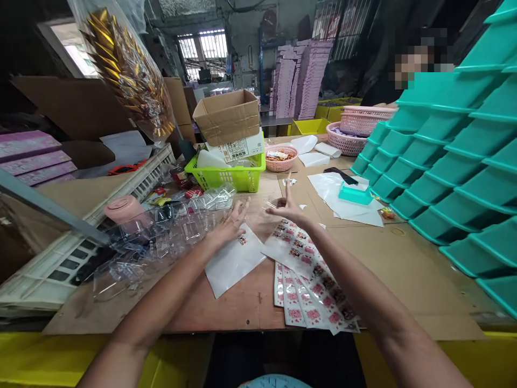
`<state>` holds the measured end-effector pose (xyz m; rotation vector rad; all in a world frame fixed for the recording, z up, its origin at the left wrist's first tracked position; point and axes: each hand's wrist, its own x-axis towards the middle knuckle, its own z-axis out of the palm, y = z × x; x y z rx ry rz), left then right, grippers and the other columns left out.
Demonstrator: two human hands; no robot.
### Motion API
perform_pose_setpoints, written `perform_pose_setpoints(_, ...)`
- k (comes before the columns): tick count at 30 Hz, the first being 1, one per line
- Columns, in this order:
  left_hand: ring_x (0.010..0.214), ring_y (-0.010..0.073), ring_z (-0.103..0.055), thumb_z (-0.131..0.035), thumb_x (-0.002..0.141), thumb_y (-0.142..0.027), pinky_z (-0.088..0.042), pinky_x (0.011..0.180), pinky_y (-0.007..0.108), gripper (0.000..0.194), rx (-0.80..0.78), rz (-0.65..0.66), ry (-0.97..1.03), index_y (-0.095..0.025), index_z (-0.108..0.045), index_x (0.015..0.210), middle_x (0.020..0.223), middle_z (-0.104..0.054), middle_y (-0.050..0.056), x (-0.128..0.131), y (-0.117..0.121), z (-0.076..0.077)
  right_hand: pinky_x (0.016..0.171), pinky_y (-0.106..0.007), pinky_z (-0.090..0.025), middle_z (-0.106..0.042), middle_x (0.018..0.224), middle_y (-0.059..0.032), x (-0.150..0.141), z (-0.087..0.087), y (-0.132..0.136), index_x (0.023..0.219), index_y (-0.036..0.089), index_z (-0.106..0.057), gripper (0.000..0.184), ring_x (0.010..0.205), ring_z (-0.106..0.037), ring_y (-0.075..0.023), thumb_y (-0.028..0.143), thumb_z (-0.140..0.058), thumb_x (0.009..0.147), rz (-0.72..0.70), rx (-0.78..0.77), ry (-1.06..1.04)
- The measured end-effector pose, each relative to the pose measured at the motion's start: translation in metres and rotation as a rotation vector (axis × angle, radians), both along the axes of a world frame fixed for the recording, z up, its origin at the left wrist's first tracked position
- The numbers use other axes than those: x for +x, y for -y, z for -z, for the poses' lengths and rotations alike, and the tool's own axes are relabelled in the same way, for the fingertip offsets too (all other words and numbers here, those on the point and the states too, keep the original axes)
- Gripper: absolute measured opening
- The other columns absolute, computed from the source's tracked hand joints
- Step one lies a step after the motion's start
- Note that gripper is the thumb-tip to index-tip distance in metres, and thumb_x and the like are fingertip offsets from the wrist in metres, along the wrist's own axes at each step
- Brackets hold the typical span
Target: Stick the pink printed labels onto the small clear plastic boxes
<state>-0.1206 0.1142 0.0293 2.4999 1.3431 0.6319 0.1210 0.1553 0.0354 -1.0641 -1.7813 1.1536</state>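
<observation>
My left hand lies over the upper part of a white backing sheet, its fingers stretched forward. A small printed sticker shows on that sheet just below the hand. To the right, my right hand is raised above the table with the index finger pointing up and the thumb out to the left. Something small and clear shows beside the thumb, too fine to make out. Under my right forearm are fanned sticker sheets with pink and dark prints. Clear plastic trays lie left of my left hand.
Stacked turquoise bins rise at the right. A green basket holding a cardboard box and a pink basket stand ahead. A small turquoise box rests on paper. Another person is behind the bins.
</observation>
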Motion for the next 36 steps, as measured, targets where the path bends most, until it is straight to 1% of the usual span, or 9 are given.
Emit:
perform_pose_setpoints(2, 0.145, 0.0354, -0.028, -0.078, 0.07, -0.023, -0.027, 0.115, 0.052, 0.095, 0.043, 0.074, 0.138, -0.022, -0.028, 0.152, 0.153, -0.034, 0.018, 0.017, 0.011, 0.001, 0.081, -0.037, -0.051, -0.067, 0.103, -0.0104, 0.018, -0.013, 0.02, 0.155, 0.019, 0.016, 0.122, 0.098, -0.064, -0.0251, 0.052, -0.073, 0.078, -0.017, -0.104, -0.063)
perform_pose_setpoints(6, 0.114, 0.0299, -0.062, -0.077, 0.075, -0.039, -0.044, 0.104, 0.046, 0.041, -0.167, 0.22, 0.584, -0.018, -0.071, 0.11, 0.116, -0.069, 0.013, 0.065, 0.051, 0.002, 0.074, -0.033, -0.051, -0.069, 0.093, -0.0069, 0.037, -0.031, 0.06, 0.154, 0.021, 0.018, 0.123, 0.09, -0.065, -0.0228, 0.045, -0.076, 0.077, -0.123, -0.32, -0.127)
perform_pose_setpoints(8, 0.097, 0.0261, -0.07, -0.07, 0.082, -0.04, -0.052, 0.094, 0.044, 0.028, -0.433, 0.172, 0.899, -0.017, -0.075, 0.096, 0.099, -0.074, 0.011, 0.084, 0.072, 0.002, 0.075, -0.033, -0.051, -0.069, 0.092, -0.0063, 0.045, -0.034, 0.08, 0.155, 0.021, 0.015, 0.126, 0.089, -0.064, -0.0222, 0.043, -0.08, 0.074, -0.021, -0.28, -0.108)
perform_pose_setpoints(11, 0.094, 0.0253, -0.072, -0.067, 0.085, -0.037, -0.054, 0.092, 0.045, 0.028, -0.781, 0.05, 1.356, -0.015, -0.073, 0.102, 0.101, -0.075, 0.011, 0.096, 0.097, 0.003, 0.074, -0.035, -0.052, -0.066, 0.088, -0.004, 0.061, -0.036, 0.12, 0.157, 0.028, 0.004, 0.109, 0.082, -0.062, -0.021, 0.051, -0.071, 0.081, 0.086, -0.245, -0.283)
perform_pose_setpoints(14, 0.106, 0.0265, -0.069, -0.072, 0.081, -0.026, -0.05, 0.101, 0.045, 0.027, -0.936, 0.053, 1.58, -0.014, -0.071, 0.106, 0.109, -0.073, 0.011, 0.097, 0.113, 0.003, 0.068, -0.042, -0.055, -0.062, 0.076, -0.0009, 0.071, -0.035, 0.171, 0.156, 0.034, -0.006, 0.086, 0.06, -0.057, -0.0172, 0.069, -0.046, 0.089, -0.178, -0.465, -0.6)
perform_pose_setpoints(17, 0.113, 0.0269, -0.065, -0.074, 0.078, -0.018, -0.047, 0.105, 0.044, 0.032, -0.985, 0.036, 1.651, -0.014, -0.07, 0.109, 0.115, -0.072, 0.011, 0.101, 0.123, 0.004, 0.06, -0.043, -0.056, -0.06, 0.069, 0.0023, 0.065, -0.027, 0.217, 0.155, 0.035, -0.009, 0.086, 0.045, -0.047, -0.0112, 0.072, -0.046, 0.087, -0.332, -0.643, -0.816)
perform_pose_setpoints(21, 0.111, 0.0254, -0.066, -0.075, 0.074, -0.013, -0.049, 0.101, 0.041, 0.031, -1.023, -0.038, 1.685, -0.016, -0.071, 0.105, 0.107, -0.075, 0.009, 0.111, 0.131, 0.009, 0.053, -0.038, -0.057, -0.059, 0.066, 0.0038, 0.048, -0.009, 0.244, 0.155, 0.035, -0.009, 0.081, 0.04, -0.041, -0.0076, 0.069, -0.044, 0.09, -0.343, -0.764, -0.991)
perform_pose_setpoints(26, 0.106, 0.0222, -0.068, -0.073, 0.075, -0.011, -0.052, 0.095, 0.034, 0.03, -1.039, -0.024, 1.637, -0.016, -0.072, 0.104, 0.107, -0.075, 0.008, 0.113, 0.136, 0.01, 0.049, -0.035, -0.057, -0.058, 0.064, 0.0032, 0.046, 0.003, 0.243, 0.155, 0.034, -0.012, 0.074, 0.04, -0.038, -0.0076, 0.065, -0.04, 0.094, -0.335, -0.812, -1.072)
perform_pose_setpoints(36, 0.102, 0.024, -0.069, -0.073, 0.074, -0.014, -0.049, 0.1, 0.04, 0.024, -1.058, -0.018, 1.612, -0.013, -0.074, 0.098, 0.106, -0.074, 0.011, 0.111, 0.139, 0.01, 0.044, -0.032, -0.057, -0.054, 0.061, 0.0051, 0.046, 0.007, 0.237, 0.154, 0.035, -0.015, 0.071, 0.041, -0.035, -0.0077, 0.067, -0.037, 0.094, -0.327, -0.873, -1.038)
